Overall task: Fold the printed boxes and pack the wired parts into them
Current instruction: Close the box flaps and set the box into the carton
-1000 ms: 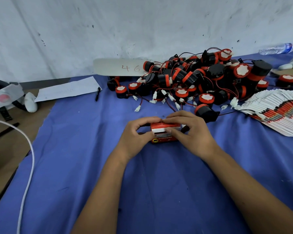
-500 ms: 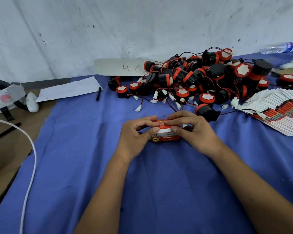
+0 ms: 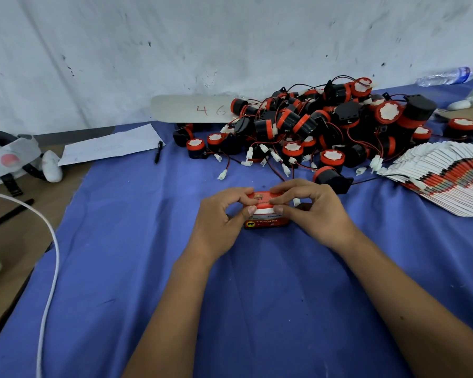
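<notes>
Resting on the blue cloth [image 3: 148,268] that covered the counter, a small printed box [image 3: 265,214] sat between both hands near the middle of the view. It was mostly red, with a white band across its near face, dark lettering too small to read, and a small yellow-and-black emblem at the lower left corner of that face; its top flap looked folded down, red with a small printed mark. The left hand [image 3: 219,222] closed its grip on the box's left end, thumb on the near face and fingers curled over the top edge. The right hand [image 3: 314,211] did the same on the right end, thumb pressed to the white band and fingers bent over the top. A white connector [image 3: 296,202] showed just beside the box, under the right hand's fingers. Behind the hands lay a heap of wired parts [image 3: 311,126], black round bodies with red rims and white centres, trailing thin red and black wires that ended in white plugs. One part [image 3: 331,179] lay apart from the heap, near the right hand. To the right, a fanned stack of flat boxes [image 3: 448,181] showed white and red edges. Farther left on the cloth were a pen [image 3: 158,151] and a sheet of paper [image 3: 112,147], and a white cable [image 3: 52,268] curved down the left side.
</notes>
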Motion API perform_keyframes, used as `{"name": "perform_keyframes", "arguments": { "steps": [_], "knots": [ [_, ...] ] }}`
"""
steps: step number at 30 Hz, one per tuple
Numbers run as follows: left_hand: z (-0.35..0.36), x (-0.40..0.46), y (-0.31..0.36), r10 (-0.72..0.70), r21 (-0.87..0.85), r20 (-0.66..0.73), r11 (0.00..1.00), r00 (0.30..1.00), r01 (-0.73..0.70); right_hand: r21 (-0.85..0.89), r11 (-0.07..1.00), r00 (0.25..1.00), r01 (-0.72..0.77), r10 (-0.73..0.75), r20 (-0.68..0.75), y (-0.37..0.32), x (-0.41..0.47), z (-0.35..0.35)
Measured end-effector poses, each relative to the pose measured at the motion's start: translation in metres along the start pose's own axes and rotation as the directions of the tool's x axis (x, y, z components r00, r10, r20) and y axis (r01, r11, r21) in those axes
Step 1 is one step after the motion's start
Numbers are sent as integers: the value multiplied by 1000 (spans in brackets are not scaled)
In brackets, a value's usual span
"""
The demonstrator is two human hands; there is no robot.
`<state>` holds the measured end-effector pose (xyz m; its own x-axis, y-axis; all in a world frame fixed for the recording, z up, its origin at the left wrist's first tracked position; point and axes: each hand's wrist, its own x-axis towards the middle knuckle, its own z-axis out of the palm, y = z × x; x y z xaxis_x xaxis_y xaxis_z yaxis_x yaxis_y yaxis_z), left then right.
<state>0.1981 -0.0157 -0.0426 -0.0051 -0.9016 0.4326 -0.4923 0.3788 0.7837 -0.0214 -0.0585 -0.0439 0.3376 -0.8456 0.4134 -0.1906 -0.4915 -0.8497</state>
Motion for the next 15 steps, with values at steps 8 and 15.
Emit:
{"name": "perform_keyframes", "arguments": {
  "steps": [8,15],
  "knots": [
    [1,-3,3,208,211,-62,959,976,-190,-102,993,997,67,-63,42,-3,-3,-4],
    [7,-4,2,270,255,-74,936,960,-244,-316,918,971,237,-234,49,-5,-3,-2]
  ]
}}
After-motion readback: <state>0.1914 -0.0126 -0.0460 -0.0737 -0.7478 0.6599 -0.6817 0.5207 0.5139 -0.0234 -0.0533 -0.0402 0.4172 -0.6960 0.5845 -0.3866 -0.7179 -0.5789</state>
